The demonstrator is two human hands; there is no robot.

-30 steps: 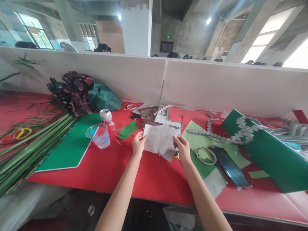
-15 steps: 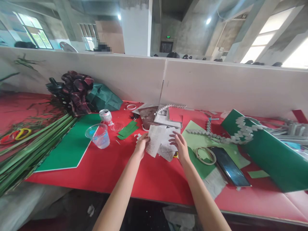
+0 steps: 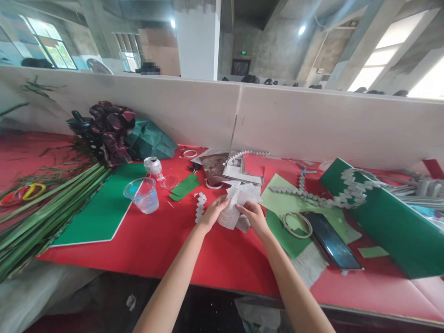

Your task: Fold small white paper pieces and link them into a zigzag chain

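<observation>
A printed sheet of paper point(image 3: 229, 213) is held above the red table between my two hands. My left hand point(image 3: 212, 213) grips its upper left part, fingers closed on it. Thumb and fingers of my right hand point(image 3: 254, 215) pinch its right side. Behind and below it lie more printed papers point(image 3: 250, 192), partly hidden by the sheet and my right hand. Just left of my left hand, a short folded-paper chain point(image 3: 200, 207) lies on the table.
On the red table point(image 3: 166, 249), a plastic cup point(image 3: 145, 199) and a can point(image 3: 153, 167) stand left, near long green leaves point(image 3: 65, 199). Rightward are a phone point(image 3: 333, 240), a ring roll point(image 3: 297, 225), a long paper chain point(image 3: 322, 200) and a green board point(image 3: 395, 226). A white partition point(image 3: 312, 125) rises behind.
My left hand has moved right with the sheet, uncovering the short paper chain. My right hand has moved slightly left and down and closed on the sheet, its fingers no longer spread.
</observation>
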